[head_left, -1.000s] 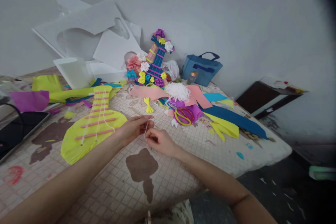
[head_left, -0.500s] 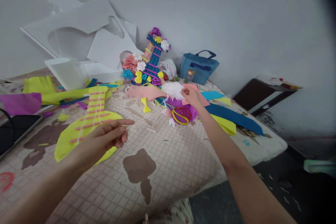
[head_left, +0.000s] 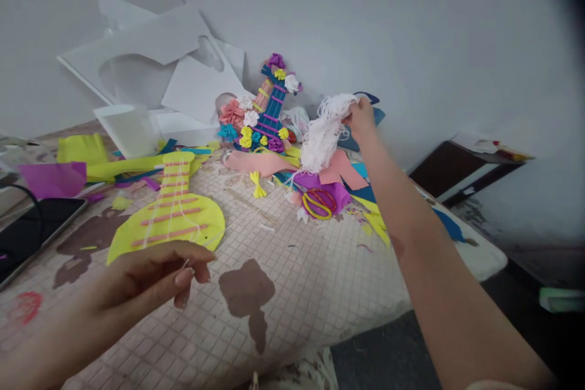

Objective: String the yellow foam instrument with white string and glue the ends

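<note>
My right hand (head_left: 362, 117) is closed on one end of a tangled bundle of white string (head_left: 322, 133) and holds it up over the coloured paper. The string's lower end hangs loosely above a pink paper piece (head_left: 342, 169). Near me, my left hand (head_left: 167, 274) has its thumb and fingers drawn together; a thin light sliver shows at the fingertips, too small to name. Just beyond it lies a yellow paper guitar (head_left: 183, 200) with pink strips and white strings. Red and yellow-handled scissors (head_left: 320, 204) rest on purple paper below the string.
A decorated blue guitar (head_left: 273, 111) with paper flowers leans at the back wall. White cut boards (head_left: 178, 82) stand at back left. A black tablet-like device (head_left: 36, 237) lies at left. A yellow paper bow (head_left: 258, 184) sits mid-table; the cloth (head_left: 320, 280) has torn dark patches.
My right hand has lifted the white string bundle off the paper, up and to the right. My left hand has come back toward me, its pointing finger now curled in.
</note>
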Demonstrator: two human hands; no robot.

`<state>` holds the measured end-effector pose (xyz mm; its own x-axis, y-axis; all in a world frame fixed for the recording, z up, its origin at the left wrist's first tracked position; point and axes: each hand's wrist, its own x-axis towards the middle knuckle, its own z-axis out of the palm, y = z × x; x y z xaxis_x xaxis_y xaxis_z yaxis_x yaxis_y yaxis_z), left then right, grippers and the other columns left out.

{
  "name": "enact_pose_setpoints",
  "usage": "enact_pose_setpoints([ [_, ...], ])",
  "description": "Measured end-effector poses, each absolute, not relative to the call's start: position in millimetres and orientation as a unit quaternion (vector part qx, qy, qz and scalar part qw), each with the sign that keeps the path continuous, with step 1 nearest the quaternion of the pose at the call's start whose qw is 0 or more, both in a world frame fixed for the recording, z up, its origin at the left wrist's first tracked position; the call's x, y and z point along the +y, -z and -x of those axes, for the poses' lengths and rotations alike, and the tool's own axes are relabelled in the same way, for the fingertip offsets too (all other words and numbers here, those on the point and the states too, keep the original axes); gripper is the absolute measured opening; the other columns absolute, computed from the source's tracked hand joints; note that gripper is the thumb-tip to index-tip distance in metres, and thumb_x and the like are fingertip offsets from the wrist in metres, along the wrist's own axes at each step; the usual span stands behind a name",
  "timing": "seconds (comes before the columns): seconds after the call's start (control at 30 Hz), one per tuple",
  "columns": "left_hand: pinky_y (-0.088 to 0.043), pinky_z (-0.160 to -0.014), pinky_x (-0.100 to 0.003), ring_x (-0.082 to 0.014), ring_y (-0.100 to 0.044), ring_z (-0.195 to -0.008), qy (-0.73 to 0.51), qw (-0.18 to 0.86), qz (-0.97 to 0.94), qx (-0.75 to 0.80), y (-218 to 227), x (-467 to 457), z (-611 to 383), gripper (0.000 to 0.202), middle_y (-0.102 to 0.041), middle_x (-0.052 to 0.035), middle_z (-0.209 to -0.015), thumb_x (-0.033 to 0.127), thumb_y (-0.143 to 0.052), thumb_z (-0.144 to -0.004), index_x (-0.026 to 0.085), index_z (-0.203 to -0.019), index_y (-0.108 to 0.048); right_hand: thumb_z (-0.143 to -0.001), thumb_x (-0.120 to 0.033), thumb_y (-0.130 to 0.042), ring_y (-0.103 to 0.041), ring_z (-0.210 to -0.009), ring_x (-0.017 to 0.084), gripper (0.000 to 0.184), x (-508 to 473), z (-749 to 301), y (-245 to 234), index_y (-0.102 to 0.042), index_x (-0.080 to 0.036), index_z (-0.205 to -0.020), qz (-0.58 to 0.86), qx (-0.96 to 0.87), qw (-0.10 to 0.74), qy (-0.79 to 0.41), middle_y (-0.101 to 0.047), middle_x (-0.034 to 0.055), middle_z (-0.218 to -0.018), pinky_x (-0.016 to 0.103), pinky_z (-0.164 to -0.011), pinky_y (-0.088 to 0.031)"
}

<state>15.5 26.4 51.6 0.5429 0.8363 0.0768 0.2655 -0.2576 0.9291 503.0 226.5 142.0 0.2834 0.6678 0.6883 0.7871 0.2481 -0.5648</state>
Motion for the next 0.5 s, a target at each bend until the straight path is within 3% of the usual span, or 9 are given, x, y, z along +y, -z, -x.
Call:
enact_pose_setpoints([
  [0.13,-0.051,-0.047,-0.03,-0.0173,-0.055,-0.05,-0.302,0.445,-0.742,0.399,-45.9,27.9,-14.2,0.021,-0.068,-0.0013,-0.077,0.043,-0.06,-0.075,0.047,-0.094,-0.07,-0.094,-0.026,-0.031,-0.056,-0.064,0.0,0.017,198.0,-480.6,-178.3,-0.041,-0.012,-0.093,0.54,-0.575,0.611,-0.069,-0.062,0.0099,-0.088,0.018,-0.06,-0.039],
  [0.27,-0.049,-0.05,-0.027,-0.0166,-0.058,-0.058,-0.33,0.427,-0.718,0.439,-56.3,42.2,-10.7,0.017,-0.069,-0.0012,-0.082,0.045,-0.062,-0.076,0.041,-0.088,-0.073,-0.091,-0.033,-0.03,-0.057,-0.068,-0.001,0.026,171.4,-456.9,-196.9,-0.042,-0.013,-0.08,0.501,-0.548,0.661,-0.112,-0.06,0.0054,-0.087,0.018,-0.056,-0.033],
  [0.4,-0.041,-0.049,-0.021,-0.0098,-0.049,-0.056,-0.395,0.396,-0.667,0.492,-72.3,58.7,-1.6,0.018,-0.067,0.0008,-0.085,0.044,-0.062,-0.077,0.032,-0.087,-0.072,-0.09,-0.026,-0.03,-0.055,-0.065,-0.001,0.021,158.5,-443.2,-209.1,-0.034,-0.016,-0.071,0.46,-0.527,0.698,-0.153,-0.053,-0.0032,-0.071,0.021,-0.056,-0.032],
  [0.5,-0.035,-0.047,-0.016,-0.0084,-0.047,-0.057,-0.449,0.349,-0.624,0.536,-84.2,71.8,2.2,0.022,-0.06,0.0013,-0.073,0.041,-0.062,-0.077,0.026,-0.091,-0.07,-0.09,-0.018,-0.029,-0.052,-0.06,0.001,0.021,155.4,-438.2,-211.8,-0.031,-0.019,-0.07,0.437,-0.527,0.709,-0.17,-0.044,-0.0065,-0.063,0.023,-0.059,-0.036],
])
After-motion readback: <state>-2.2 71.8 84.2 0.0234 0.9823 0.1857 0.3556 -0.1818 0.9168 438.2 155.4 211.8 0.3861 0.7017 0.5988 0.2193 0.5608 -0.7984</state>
